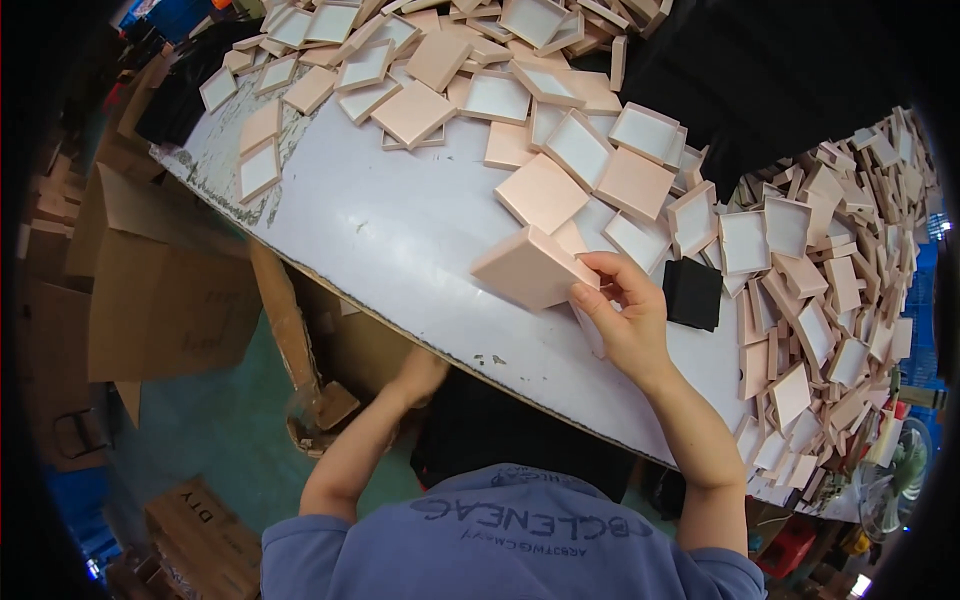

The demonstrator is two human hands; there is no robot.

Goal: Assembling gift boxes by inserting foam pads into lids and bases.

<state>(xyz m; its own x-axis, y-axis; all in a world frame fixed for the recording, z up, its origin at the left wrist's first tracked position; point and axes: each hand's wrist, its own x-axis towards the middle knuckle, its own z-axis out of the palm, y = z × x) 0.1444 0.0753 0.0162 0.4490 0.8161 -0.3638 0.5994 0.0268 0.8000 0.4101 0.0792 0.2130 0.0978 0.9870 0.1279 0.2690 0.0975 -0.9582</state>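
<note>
My right hand [632, 318] pinches a pale pink box [535, 268] by its right edge, thumb and fingers at the corner. The box is tilted above the white tabletop, its flat outer face showing. Just right of that hand lies a small stack of black square pads [692, 293]. My left hand [418, 376] is down by the table's near edge, beside an open cardboard carton [350, 345]; its fingers are blurred and partly hidden, so their grip does not show.
Many pale pink lids and trays [540, 195] lie heaped along the far side and the right of the table [370, 215]. Black cloth or bags [770, 80] cover part of the heap. Brown cartons [180, 290] stand on the green floor at left.
</note>
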